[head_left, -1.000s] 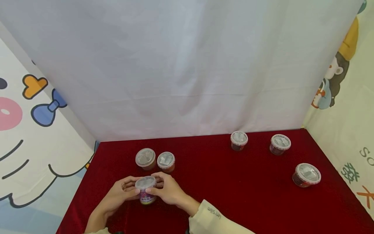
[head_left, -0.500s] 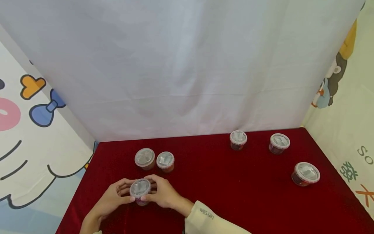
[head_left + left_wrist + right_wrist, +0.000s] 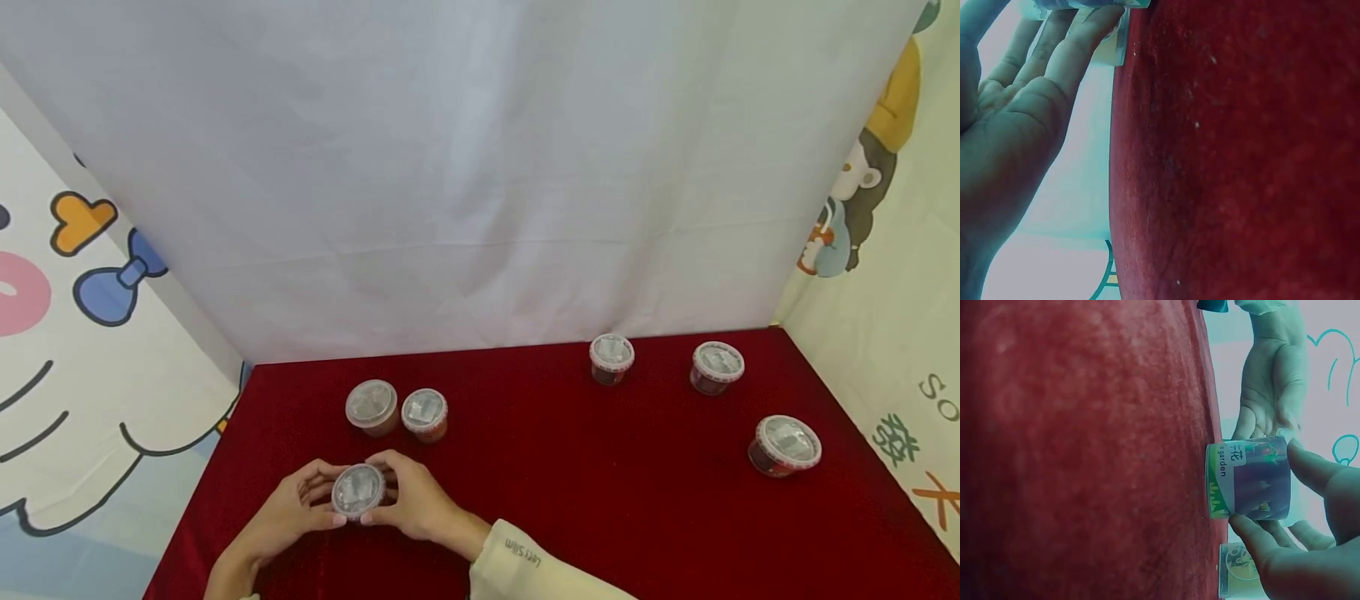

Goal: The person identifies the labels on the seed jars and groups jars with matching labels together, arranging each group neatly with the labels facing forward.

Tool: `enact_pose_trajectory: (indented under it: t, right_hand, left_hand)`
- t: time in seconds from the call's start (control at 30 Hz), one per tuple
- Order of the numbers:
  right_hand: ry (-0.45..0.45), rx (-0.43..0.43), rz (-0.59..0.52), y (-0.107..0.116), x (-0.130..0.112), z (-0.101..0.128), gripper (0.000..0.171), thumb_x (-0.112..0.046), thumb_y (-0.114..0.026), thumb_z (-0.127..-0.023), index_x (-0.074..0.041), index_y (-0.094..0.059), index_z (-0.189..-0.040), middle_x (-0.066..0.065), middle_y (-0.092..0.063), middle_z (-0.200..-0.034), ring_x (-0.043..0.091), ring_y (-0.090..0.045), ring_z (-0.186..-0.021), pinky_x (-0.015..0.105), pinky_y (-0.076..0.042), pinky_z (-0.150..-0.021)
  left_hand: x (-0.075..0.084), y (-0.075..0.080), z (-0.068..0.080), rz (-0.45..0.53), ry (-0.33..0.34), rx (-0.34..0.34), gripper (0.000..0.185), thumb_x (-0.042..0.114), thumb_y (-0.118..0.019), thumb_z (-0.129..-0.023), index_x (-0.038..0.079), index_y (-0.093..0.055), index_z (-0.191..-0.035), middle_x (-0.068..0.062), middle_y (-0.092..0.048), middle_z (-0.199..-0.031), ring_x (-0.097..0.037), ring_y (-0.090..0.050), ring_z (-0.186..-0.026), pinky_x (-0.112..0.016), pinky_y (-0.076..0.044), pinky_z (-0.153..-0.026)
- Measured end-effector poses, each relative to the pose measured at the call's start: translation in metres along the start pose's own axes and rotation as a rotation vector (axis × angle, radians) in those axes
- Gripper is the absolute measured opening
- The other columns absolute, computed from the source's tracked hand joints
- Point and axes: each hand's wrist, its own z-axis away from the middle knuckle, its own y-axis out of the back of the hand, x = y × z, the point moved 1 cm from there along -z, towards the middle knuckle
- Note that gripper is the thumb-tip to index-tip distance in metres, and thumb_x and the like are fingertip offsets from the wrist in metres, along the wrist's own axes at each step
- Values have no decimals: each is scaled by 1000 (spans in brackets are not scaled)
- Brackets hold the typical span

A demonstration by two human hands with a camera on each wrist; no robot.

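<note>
right wrist: cup (image 3: 1249, 479) label

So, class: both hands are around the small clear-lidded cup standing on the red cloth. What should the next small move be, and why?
Probably let go. The small clear-lidded cup already seems to rest upright on the red cloth, its base at the cloth in the right wrist view, while the left hand and right hand grip its sides.

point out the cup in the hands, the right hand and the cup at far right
cup in the hands (image 3: 358, 491), head view, on its clear lid
right hand (image 3: 414, 502), head view, on the back of the hand
cup at far right (image 3: 785, 444), head view, on its lid
</note>
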Motion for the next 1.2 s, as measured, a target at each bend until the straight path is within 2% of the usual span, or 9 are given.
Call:
enact_pose_trajectory:
  t: [0.17, 0.37, 0.57, 0.8, 0.93, 1.1, 1.2]
  right_hand:
    - [46, 11, 64, -1, 2, 2, 63, -2, -90, -84, -2, -58, -138, 10, -64, -135, 15, -64, -125, 16, -53, -98]
    - [54, 13, 67, 0, 3, 3, 64, -5, -90, -84, -3, -57, -139, 10, -64, -136, 14, -64, -124, 17, -52, -98]
    - [37, 3, 56, 6, 2, 5, 68, -8, -89, -86, -1, -55, -144, 14, -61, -145, 18, -63, -128, 20, -53, -100]
    - [24, 10, 45, 24, -9, 11, 66, -11, -87, -90, -2, -54, -146, 13, -61, -145, 28, -62, -133, 29, -54, -105]
    - [15, 38, 6, 38, -18, 14, 65, -10, -86, -91, -2, -54, -147, 14, -60, -146, 31, -60, -135, 31, -52, -108]
    - [14, 76, -26, 59, -27, 20, 65, -8, -83, -93, -2, -52, -150, 18, -58, -150, 33, -57, -138, 38, -51, -112]
    - [25, 86, -42, 72, -28, 25, 65, -6, -81, -94, 0, -50, -151, 19, -58, -150, 33, -56, -139, 45, -49, -114]
  left_hand:
    - [-4, 1, -1, 28, -38, -36, 52, -4, -75, -93, -13, -46, -136, 11, -65, -133, 0, -62, -124, -24, -56, -97]
    - [-4, 1, -2, 68, -68, -78, 59, -6, -73, -95, -13, -41, -144, 5, -61, -137, -3, -62, -126, -24, -56, -99]
    - [3, 2, -2, 127, -191, -73, 62, -13, -67, -96, -14, -36, -150, 5, -59, -148, -4, -58, -134, -22, -51, -106]
    - [28, -3, -5, 89, -323, -11, 58, -19, -58, -97, -13, -38, -151, 3, -57, -153, -7, -55, -139, -23, -48, -110]
    - [46, -10, -9, 76, -386, -10, 59, -22, -57, -96, -14, -38, -151, 1, -56, -154, -9, -54, -141, -25, -48, -112]
    - [66, -24, -16, 78, -414, -36, 59, -22, -56, -97, -12, -38, -152, -5, -54, -156, -13, -54, -142, -26, -48, -112]
    - [74, -34, -20, 81, -413, -58, 58, -20, -55, -99, -10, -38, -154, -3, -53, -157, -14, -53, -143, -27, -47, -113]
